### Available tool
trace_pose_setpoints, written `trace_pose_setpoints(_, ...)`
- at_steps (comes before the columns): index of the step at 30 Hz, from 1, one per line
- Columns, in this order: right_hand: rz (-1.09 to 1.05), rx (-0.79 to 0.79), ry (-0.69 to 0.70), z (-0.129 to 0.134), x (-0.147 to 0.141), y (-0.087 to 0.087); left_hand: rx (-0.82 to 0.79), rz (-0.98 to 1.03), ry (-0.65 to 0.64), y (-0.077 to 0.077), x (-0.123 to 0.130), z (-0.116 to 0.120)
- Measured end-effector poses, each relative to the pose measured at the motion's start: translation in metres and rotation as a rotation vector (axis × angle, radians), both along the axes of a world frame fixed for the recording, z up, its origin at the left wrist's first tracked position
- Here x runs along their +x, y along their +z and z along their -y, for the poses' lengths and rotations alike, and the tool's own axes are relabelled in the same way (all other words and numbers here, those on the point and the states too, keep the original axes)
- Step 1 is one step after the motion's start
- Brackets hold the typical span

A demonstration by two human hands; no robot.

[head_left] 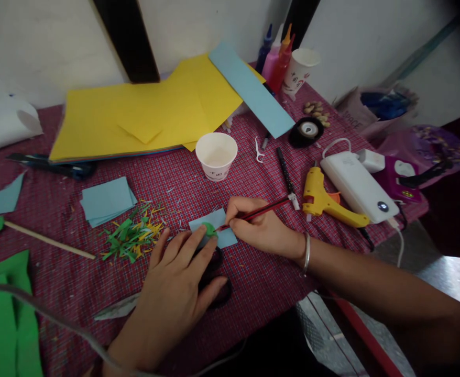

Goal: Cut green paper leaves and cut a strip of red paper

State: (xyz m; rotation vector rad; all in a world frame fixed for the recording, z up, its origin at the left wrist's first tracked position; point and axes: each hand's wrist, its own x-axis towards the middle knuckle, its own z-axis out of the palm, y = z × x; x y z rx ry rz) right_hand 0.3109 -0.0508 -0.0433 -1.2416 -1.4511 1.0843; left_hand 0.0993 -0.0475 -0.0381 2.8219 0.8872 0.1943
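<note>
My right hand (pixel 259 228) pinches a red and black pencil (pixel 267 208), its tip at the edge of a small green paper piece (pixel 209 229). That piece lies on a light blue paper rectangle (pixel 227 240). With fingers stretched out, my left hand (pixel 178 272) presses the green piece and the blue paper down. Black-handled scissors (pixel 116 308) lie partly hidden under the left hand. Green and yellow paper shreds (pixel 133 235) form a heap left of the fingers, close to a stack of blue paper cards (pixel 107 199).
Beyond the hands stand a paper cup (pixel 216 157) and yellow sheets (pixel 135 115). A yellow glue gun (pixel 324 199) and a white power bank (pixel 358 183) lie at right. Green paper (pixel 2 319) and a wooden stick (pixel 49 240) are left. A cable (pixel 57 319) crosses the lower left.
</note>
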Motion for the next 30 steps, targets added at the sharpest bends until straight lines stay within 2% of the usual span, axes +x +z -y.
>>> trace_pose_setpoints(7,0.124,0.061,0.043,-0.0005,-0.0002,-0.0024,-0.009,-0.002,-0.002,-0.0005,0.0003,-0.0006)
trace_pose_setpoints(13,0.16,0.059,-0.026,-0.0001,-0.0018,-0.0013,-0.004,0.0,-0.008,-0.0006,-0.0003,-0.0003)
trace_pose_setpoints(21,-0.03,-0.024,-0.076,0.0008,-0.002,0.0004,0.0,-0.001,0.045,0.0008,0.0,0.0004)
trace_pose_setpoints(30,0.124,-0.004,-0.024,0.0004,-0.0034,0.0005,-0.032,-0.005,0.031,-0.0001,0.0003,-0.0006)
